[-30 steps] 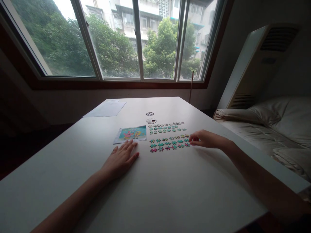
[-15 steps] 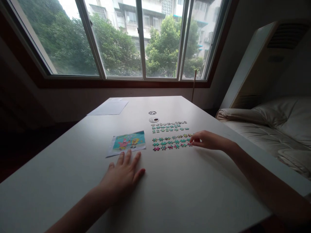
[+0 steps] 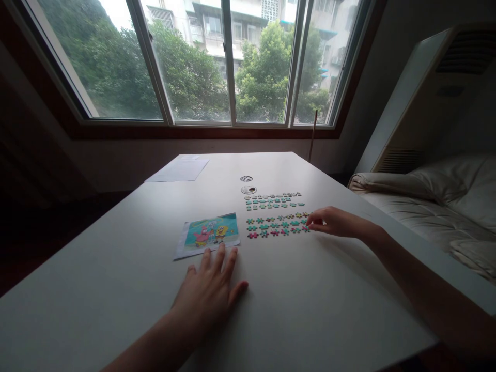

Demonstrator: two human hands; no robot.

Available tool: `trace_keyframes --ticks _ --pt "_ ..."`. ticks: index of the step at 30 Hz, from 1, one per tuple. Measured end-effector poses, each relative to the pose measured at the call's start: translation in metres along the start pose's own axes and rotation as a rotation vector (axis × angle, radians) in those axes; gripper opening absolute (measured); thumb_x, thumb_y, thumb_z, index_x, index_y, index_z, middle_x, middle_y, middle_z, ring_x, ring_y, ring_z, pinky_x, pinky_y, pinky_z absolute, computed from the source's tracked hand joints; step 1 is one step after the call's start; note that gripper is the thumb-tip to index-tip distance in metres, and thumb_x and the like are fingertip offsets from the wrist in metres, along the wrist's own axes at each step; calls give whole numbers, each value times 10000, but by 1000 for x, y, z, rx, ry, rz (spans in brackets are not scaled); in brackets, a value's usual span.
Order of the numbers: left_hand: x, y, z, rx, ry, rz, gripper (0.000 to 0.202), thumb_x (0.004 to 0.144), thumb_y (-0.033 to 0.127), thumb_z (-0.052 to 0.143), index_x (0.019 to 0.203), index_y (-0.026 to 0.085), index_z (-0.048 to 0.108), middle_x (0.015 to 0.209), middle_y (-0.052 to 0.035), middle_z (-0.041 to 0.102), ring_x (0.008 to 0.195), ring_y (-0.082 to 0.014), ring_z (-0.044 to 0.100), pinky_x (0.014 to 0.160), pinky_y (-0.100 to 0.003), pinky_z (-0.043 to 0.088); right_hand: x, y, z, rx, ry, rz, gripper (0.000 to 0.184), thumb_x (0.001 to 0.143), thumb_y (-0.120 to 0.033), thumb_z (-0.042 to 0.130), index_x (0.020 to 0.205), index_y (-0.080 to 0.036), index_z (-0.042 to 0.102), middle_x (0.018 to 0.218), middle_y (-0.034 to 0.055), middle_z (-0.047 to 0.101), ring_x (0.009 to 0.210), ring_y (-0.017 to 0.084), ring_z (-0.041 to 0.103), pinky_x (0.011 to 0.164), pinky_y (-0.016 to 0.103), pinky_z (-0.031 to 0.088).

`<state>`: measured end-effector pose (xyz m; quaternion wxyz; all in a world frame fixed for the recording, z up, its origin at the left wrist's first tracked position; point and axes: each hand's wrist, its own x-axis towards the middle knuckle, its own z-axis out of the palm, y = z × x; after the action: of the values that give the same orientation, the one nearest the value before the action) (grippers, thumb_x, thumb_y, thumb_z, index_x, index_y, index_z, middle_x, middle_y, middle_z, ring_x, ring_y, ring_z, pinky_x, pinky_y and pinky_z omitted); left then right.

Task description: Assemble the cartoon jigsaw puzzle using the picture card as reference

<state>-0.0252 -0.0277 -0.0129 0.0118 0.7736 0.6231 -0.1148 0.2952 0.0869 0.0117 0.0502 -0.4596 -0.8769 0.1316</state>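
My left hand (image 3: pixel 211 292) lies flat on the white table (image 3: pixel 294 305), fingers spread, just below a cartoon reference picture (image 3: pixel 208 235). Right of the picture, small puzzle pieces (image 3: pixel 275 226) lie in neat rows, pink, teal and yellow. A second block of pieces (image 3: pixel 271 201) sits farther back. My right hand (image 3: pixel 333 222) rests at the right end of the near rows, fingertips pinched together at the last pieces. Whether a piece is between those fingers I cannot make out.
Two small round items (image 3: pixel 248 189) lie behind the pieces. A sheet of paper (image 3: pixel 179 169) lies at the far left of the table. A wide window (image 3: pixel 232 62) faces trees. A bed with pale bedding (image 3: pixel 434 201) stands to the right.
My left hand has slid back toward me, off the picture's lower edge. The picture has shifted slightly. My right hand has stayed at the right end of the rows.
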Motion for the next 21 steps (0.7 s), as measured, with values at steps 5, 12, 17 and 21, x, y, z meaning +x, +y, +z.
trace_keyframes --ticks 5,12,17,21 --pt "1 0 0 -5 -19 16 642 905 528 298 1431 164 253 1471 -168 232 1320 -410 229 946 -574 326 1 1 1 1 5 -1 283 832 -367 493 916 -186 694 749 44 664 623 131 560 570 227 369" --pt "-2 4 -2 19 12 23 588 917 469 338 1419 166 285 1448 -166 294 1296 -404 287 908 -557 371 1 -2 0 -2 -10 0 294 841 -385 482 919 -198 695 753 40 664 614 126 550 552 223 349" --pt "-5 5 -5 72 36 46 562 928 447 339 1412 163 304 1434 -167 322 1300 -383 297 943 -548 351 2 -5 0 -12 -26 -6 295 846 -384 475 919 -197 692 754 41 666 596 123 533 534 226 332" --pt "-6 6 -7 76 80 150 491 925 344 376 1380 160 374 1408 -161 378 1283 -369 337 959 -539 350 4 -6 2 11 -37 -28 303 852 -399 470 892 -184 681 761 46 664 623 128 543 565 230 347"
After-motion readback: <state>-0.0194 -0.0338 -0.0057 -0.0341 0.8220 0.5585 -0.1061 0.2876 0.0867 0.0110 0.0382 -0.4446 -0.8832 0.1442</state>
